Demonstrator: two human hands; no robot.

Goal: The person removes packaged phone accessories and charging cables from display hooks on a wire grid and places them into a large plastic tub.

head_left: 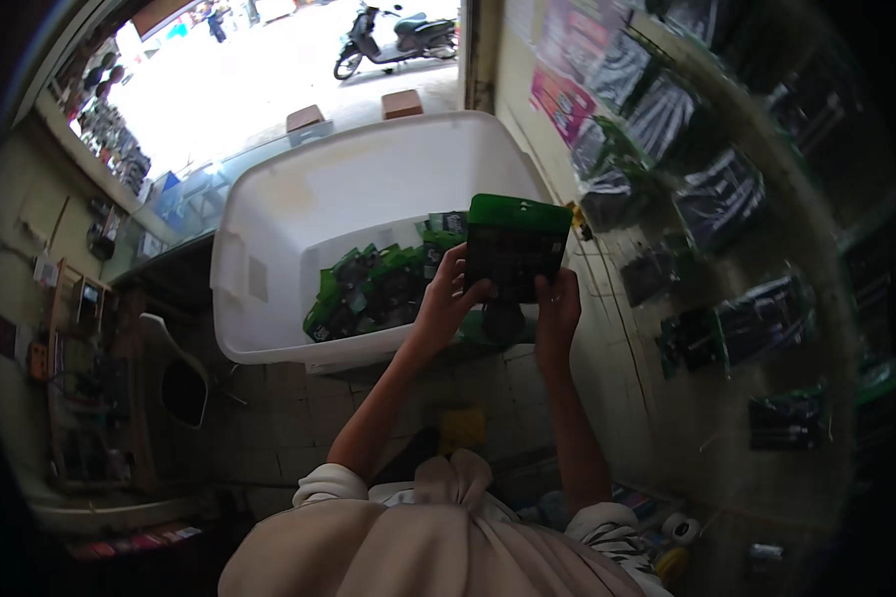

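Observation:
Between my two hands is a flat black packet with a green top strip (516, 244), held up over the right part of a big white plastic tub (368, 159). My left hand (450, 297) grips its lower left edge with the thumb across the front. At the lower right corner, my right hand (558, 298) closes on it with the thumb on the front. Inside the tub lie several similar green and black packets (373, 289), heaped together. A dark round shape (503, 323) shows just under the held packet; I cannot make out what it is.
Packets in clear plastic (767, 313) hang along the right wall. A white chair (174, 363) stands left of the tub. A glass counter (204, 199) is behind it, and a scooter (398, 40) is parked outside. Something yellow (461, 428) lies on the tiled floor.

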